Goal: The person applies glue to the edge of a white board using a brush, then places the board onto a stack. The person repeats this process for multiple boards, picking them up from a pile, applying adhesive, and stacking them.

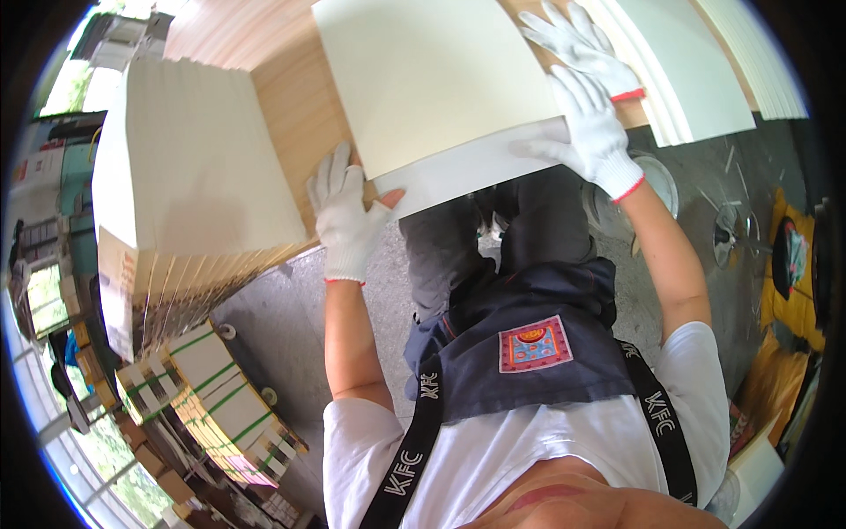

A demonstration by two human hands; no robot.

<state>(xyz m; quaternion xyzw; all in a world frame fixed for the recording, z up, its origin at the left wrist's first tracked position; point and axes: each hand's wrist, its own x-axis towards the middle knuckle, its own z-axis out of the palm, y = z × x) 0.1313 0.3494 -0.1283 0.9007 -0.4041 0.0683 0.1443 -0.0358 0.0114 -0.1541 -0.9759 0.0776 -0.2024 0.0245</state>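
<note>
A large cream sheet (pixel 441 79) lies on the wooden table, with a white strip (pixel 467 167) along its near edge, overhanging the table's front. My left hand (pixel 342 212), in a white knit glove with thumb and one fingertip bare, rests at the strip's left end. Its fingers stretch forward on the wood, and the thumb lies on the strip. My right hand (pixel 595 137), in a white glove with a red cuff, is spread at the right end. Its thumb lies over the strip and its fingers reach along the cream sheet's right edge. Both hands look open.
An empty white glove (pixel 582 48) lies beyond my right hand. Tall stacked sheets or boards (pixel 203 159) stand at left; white sheets (pixel 683 70) are piled at right. Strapped bundles (pixel 216 379) sit on the floor at left. A round container (pixel 656 181) stands below the table's right side.
</note>
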